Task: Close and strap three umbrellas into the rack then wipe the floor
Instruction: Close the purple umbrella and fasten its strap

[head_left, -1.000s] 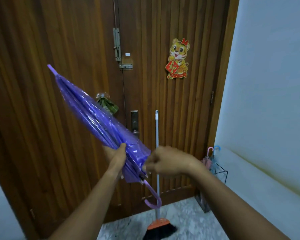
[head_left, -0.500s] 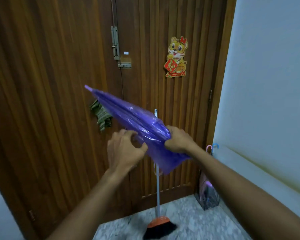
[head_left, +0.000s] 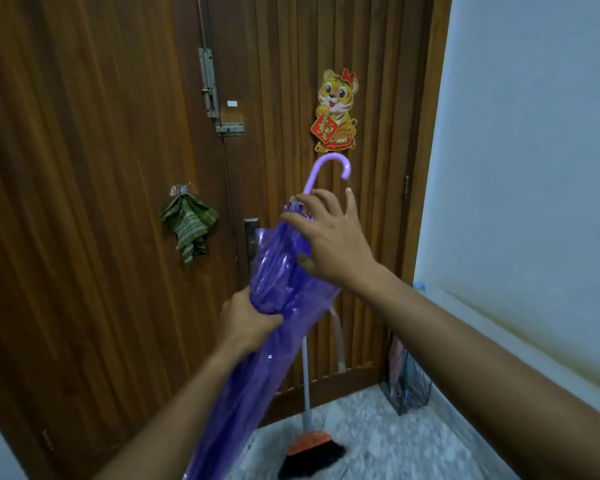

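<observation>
A closed purple transparent umbrella (head_left: pixel 257 358) slants in front of me, its hooked handle (head_left: pixel 329 168) up and its tip pointing down to the lower left, out of view. My left hand (head_left: pixel 246 323) is wrapped around the bunched canopy at mid-length. My right hand (head_left: pixel 329 244) lies on the canopy's upper end just below the handle, fingers spread over the folds. A black wire rack (head_left: pixel 409 386) stands on the floor in the right corner, with other umbrellas inside, a pink one (head_left: pixel 395 362) partly visible.
A broom (head_left: pixel 309 441) with an orange head leans against the wooden door (head_left: pixel 101 168) behind the umbrella. A green checked cloth (head_left: pixel 187 223) hangs on a door hook. The white wall (head_left: pixel 534 168) runs along the right. Speckled grey floor (head_left: pixel 395 445) lies below.
The umbrella has been flipped: its tip pointed up-left before, now the handle is up and the tip is down. My left hand slid to mid-canopy; my right hand moved to the top.
</observation>
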The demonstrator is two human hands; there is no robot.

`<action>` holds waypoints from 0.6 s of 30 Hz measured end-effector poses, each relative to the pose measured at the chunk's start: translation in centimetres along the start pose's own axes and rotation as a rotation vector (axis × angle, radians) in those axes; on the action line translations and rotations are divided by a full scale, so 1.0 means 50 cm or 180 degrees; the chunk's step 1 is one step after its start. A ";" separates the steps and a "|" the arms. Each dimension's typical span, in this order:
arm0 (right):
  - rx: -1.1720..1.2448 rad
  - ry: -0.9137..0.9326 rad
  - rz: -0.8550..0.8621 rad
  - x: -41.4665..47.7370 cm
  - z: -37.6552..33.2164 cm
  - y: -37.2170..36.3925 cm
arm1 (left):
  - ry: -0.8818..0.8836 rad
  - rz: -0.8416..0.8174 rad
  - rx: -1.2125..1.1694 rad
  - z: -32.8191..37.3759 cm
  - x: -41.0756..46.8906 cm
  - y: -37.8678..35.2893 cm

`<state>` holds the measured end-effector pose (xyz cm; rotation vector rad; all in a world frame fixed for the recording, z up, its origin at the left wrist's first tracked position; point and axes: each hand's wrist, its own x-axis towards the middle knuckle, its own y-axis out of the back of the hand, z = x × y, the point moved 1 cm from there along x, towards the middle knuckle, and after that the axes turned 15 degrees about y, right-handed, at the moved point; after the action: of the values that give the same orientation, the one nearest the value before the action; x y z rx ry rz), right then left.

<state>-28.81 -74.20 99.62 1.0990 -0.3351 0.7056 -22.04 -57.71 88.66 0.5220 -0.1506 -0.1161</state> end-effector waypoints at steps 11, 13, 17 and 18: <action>0.4268 -0.2789 0.0957 -0.103 -0.006 -0.143 | 0.0677 -0.0964 -0.1871 0.025 0.022 0.004; 0.4340 -0.2593 0.0778 -0.102 0.000 -0.144 | 0.0684 -0.0936 -0.1922 0.027 0.026 -0.002; 0.4760 -0.2402 0.1019 -0.091 -0.008 -0.120 | 0.0639 -0.0820 -0.1974 0.024 0.034 -0.018; 0.4911 -0.2404 0.1074 -0.087 -0.011 -0.113 | 0.0633 -0.0806 -0.1988 0.022 0.038 -0.022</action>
<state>-28.27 -76.77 92.96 2.8507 -0.6443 0.7928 -20.47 -59.49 89.26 -0.0752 0.1477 -0.3434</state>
